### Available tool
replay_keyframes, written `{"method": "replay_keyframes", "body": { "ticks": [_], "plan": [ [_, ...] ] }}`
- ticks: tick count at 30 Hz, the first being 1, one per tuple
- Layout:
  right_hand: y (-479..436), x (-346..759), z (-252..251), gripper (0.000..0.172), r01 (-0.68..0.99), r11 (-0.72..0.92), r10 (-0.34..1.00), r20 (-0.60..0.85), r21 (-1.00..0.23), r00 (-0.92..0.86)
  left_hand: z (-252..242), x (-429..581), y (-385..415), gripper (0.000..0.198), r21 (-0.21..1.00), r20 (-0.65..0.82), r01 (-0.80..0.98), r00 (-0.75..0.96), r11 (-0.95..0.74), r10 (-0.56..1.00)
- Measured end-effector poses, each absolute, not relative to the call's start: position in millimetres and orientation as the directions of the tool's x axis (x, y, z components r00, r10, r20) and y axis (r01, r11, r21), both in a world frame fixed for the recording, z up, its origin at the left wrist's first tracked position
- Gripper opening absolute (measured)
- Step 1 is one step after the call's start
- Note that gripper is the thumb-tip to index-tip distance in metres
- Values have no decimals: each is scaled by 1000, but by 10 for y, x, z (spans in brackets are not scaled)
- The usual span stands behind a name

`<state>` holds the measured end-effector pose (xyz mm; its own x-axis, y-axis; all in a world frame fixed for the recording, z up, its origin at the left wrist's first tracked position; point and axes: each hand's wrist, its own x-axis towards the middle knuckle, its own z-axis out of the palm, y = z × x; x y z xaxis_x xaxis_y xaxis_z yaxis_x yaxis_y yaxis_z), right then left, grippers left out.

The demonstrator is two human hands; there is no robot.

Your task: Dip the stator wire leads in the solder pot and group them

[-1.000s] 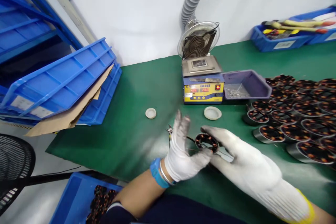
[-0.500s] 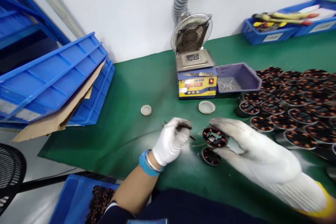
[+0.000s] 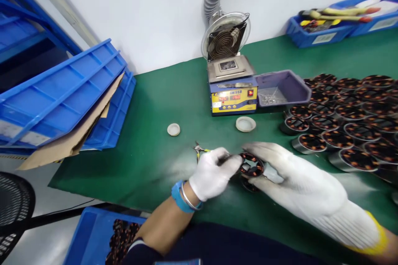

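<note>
My right hand (image 3: 289,178), in a white glove, grips a round wound stator (image 3: 251,165) with copper coils, held a little above the green mat. My left hand (image 3: 214,173), also gloved, is closed in a pinch on thin wire leads at the stator's left edge. A second stator (image 3: 248,183) lies on the mat just below the held one, mostly hidden. Small pliers (image 3: 199,149) with yellow handles lie on the mat just left of my left hand.
Many more stators (image 3: 342,107) crowd the mat on the right. A solder pot (image 3: 232,87) with a fan and hose, a purple tray (image 3: 281,87), two white caps (image 3: 245,124), blue crates (image 3: 62,95) at left, a blue bin (image 3: 102,236) of parts below.
My left hand went from open fingers to a pinch and moved right to the stator's edge. My right hand lifted the stator slightly and tilted it toward the left hand.
</note>
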<state>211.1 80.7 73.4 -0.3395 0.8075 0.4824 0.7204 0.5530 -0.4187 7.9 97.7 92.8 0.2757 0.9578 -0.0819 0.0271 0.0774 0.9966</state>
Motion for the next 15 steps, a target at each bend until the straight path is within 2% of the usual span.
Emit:
{"method": "replay_keyframes", "body": {
  "ticks": [1,3,5,6,7,9,11,12,13,15],
  "plan": [
    [802,2102,734,36,714,554,810,476,-429,-342,927,102,959,47,997,-72,26,227,68,971],
    [784,2096,753,35,709,541,824,453,-452,-340,913,89,957,44,998,-3,-56,-1,3,1000],
    [764,2099,788,32,708,536,828,454,-461,-331,897,14,988,44,983,81,-140,-254,-119,964],
    [757,2101,804,31,707,537,824,467,-460,-321,895,-28,1004,45,975,106,-154,-303,-158,947],
    [751,2103,816,31,711,532,825,472,-460,-311,897,-64,1016,45,976,116,-148,-260,-158,959],
    [747,2104,822,32,722,508,839,459,-471,-291,916,-94,1015,43,997,56,-58,79,-51,995],
    [743,2110,807,34,722,487,857,428,-491,-287,942,-68,992,39,993,-114,72,432,91,895],
    [739,2117,796,34,718,484,861,420,-500,-287,953,-46,982,37,983,-183,111,512,147,839],
    [733,2125,787,34,714,484,862,419,-506,-287,960,-24,980,36,973,-230,116,521,198,822],
    [718,2143,778,34,721,470,869,410,-510,-276,961,-2,1003,38,963,-255,18,374,267,892]
  ]
}}
